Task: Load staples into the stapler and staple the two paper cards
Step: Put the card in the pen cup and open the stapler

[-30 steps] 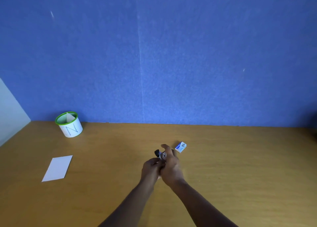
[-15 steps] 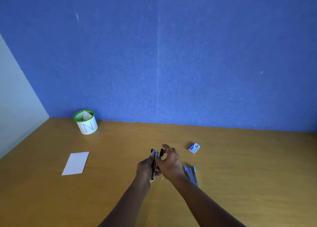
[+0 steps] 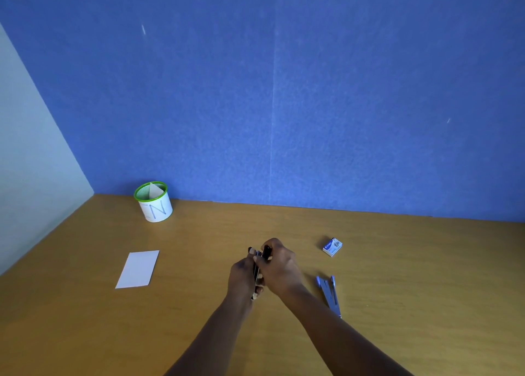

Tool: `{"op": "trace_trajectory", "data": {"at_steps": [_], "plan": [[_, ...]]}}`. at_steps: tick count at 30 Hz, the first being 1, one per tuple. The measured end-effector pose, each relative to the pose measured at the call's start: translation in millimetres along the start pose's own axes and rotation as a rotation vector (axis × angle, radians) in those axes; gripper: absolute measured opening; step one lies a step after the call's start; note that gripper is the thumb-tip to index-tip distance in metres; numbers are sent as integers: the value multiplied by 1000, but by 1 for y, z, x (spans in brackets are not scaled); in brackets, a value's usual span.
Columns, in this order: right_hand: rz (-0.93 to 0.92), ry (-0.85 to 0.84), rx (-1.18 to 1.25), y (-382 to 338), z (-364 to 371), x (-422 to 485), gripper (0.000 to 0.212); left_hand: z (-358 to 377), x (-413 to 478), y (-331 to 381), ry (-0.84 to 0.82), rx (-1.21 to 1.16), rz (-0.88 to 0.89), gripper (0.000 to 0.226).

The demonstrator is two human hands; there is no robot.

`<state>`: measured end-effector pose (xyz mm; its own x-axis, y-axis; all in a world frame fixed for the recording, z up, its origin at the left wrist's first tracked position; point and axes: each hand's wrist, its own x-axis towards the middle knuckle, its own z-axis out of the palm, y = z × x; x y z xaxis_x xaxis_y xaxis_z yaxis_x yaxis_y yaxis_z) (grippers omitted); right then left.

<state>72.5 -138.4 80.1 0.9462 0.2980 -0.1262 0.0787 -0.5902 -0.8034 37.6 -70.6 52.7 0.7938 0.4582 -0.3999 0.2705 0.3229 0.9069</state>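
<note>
Stapler [image 3: 266,253]: one; staple box [image 3: 332,247]: one; cup [image 3: 155,208]: one

Two hands are counted: left hand [image 3: 241,276], right hand [image 3: 281,270]. One stapler [image 3: 266,252], one paper card [image 3: 138,269], one staple box [image 3: 332,247], one green-rimmed cup [image 3: 154,203] and two narrow blue strips [image 3: 329,293] are shown.

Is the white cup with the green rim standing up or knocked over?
Standing up: the cup rests on its base on the table, its green rim on top and open mouth facing upward.
</note>
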Motion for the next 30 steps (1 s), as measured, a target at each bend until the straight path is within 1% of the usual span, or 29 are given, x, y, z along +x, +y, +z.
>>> {"op": "trace_trajectory", "data": {"at_steps": [4,8,11,15,19,23,25,26,28,30], "plan": [[-1,-3,-15,-3,0,-1,24,0,1,0,12,20,17,48],[11,-15,26,-4,-1,-1,23,1,1,1,28,21,1,49],[-22,-9,49,-5,-2,-2,25,-6,3,1,77,-42,-49,51],[-51,-33,33,-7,-4,0,28,-6,1,1,74,-30,-29,50],[-36,-20,90,-5,-3,2,21,-4,3,6,161,-137,-30,43],[25,70,258,1,-1,5,9,-5,9,9,247,-325,-51,37],[111,133,410,7,1,9,8,-5,10,12,259,-476,-68,36],[182,145,534,10,2,12,10,-5,10,14,259,-562,-70,36],[320,131,864,12,3,17,19,-7,10,19,258,-697,-69,39],[373,126,1140,12,0,18,23,-8,8,21,231,-757,-64,44]]}}
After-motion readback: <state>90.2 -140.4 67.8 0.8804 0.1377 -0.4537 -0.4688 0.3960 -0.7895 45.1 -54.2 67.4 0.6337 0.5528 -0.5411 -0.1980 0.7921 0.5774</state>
